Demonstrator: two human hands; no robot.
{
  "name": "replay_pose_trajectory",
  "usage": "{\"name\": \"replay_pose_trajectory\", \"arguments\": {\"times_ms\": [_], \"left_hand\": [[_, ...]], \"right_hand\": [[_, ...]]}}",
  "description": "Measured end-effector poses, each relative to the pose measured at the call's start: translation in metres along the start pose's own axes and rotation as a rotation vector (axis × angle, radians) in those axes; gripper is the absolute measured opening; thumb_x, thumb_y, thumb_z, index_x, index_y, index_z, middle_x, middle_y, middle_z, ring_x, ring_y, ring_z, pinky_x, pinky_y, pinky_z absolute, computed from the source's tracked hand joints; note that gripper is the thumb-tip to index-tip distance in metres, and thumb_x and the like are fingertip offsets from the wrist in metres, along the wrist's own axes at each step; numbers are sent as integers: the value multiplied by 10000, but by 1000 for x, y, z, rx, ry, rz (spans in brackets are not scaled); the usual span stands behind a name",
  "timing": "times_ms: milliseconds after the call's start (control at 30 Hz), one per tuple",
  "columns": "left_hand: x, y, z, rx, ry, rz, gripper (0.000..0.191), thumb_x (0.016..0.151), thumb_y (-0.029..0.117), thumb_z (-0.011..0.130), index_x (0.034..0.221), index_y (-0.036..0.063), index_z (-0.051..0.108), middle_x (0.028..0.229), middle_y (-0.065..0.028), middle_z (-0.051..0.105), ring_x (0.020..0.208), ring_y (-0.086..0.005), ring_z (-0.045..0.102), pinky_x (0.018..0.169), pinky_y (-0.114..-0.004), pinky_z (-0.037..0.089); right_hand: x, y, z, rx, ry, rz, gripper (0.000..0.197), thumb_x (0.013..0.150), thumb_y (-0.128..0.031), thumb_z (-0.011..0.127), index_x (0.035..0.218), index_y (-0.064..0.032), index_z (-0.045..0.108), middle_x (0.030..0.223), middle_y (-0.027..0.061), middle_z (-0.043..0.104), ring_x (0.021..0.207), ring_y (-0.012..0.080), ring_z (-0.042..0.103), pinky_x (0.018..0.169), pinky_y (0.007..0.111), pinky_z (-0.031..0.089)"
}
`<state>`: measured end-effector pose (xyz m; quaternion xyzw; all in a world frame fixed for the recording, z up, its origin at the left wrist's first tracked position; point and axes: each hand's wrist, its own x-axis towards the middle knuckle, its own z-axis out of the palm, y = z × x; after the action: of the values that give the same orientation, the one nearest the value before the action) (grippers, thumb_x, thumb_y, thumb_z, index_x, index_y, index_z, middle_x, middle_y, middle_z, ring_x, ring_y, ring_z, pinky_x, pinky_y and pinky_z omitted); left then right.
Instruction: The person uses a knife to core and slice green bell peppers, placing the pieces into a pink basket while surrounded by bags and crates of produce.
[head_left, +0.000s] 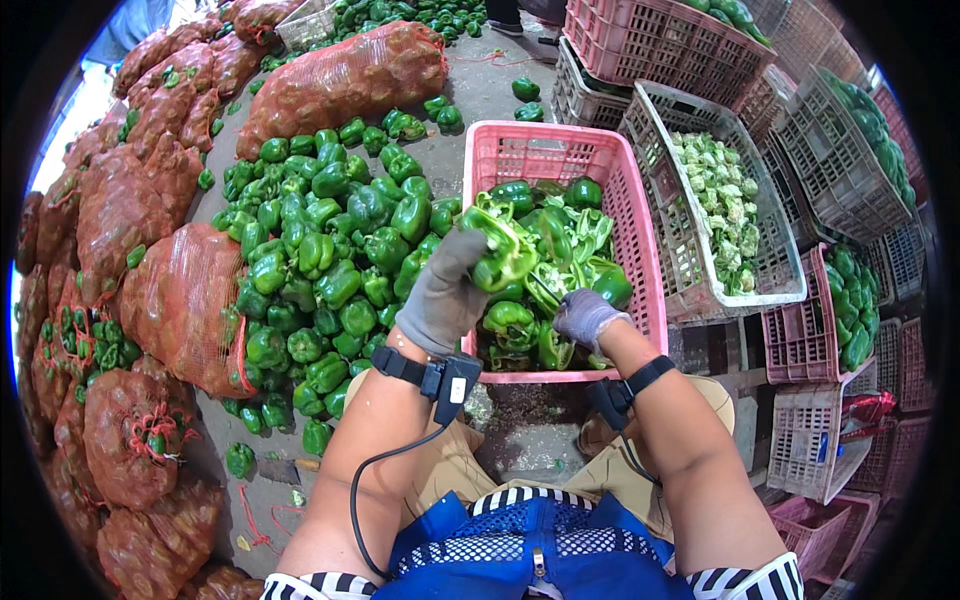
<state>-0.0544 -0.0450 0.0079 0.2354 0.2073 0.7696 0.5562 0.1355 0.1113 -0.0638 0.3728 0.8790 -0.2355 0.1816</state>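
My left hand, in a grey glove, grips a green bell pepper that is cut open, its pale inside showing. This pepper is above the near left part of a pink plastic crate. My right hand, also gloved, is closed around a small tool with a thin dark shaft, perhaps a knife, whose tip points toward the pepper; its handle is hidden in the fist. Below both hands, the crate holds cut green peppers and whole-looking ones.
A heap of green bell peppers lies left of the crate. Red mesh sacks stand farther left. At the right, a white crate holds pepper cores, beside stacked crates. A flat blade lies on the floor. A person's shoe shows at the top.
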Motion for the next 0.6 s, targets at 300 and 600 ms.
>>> {"name": "replay_pose_trajectory", "arguments": {"times_ms": [300,600], "left_hand": [[9,-20,3,711,93,-170,470,1071,423,660,1343,49,579,1131,1,591,1037,-118,601,949,-313,530],[4,-39,17,573,11,-280,584,995,222,751,1498,27,526,1154,-64,673,1029,-129,653,921,-295,538]], "right_hand": [[-96,-60,-75,1156,319,-205,491,849,-260,919,1232,-12,738,937,50,773,806,120,689,751,302,574],[-85,-48,-52,566,347,-211,516,684,-416,973,956,-34,758,798,95,753,695,178,682,695,358,585]]}}
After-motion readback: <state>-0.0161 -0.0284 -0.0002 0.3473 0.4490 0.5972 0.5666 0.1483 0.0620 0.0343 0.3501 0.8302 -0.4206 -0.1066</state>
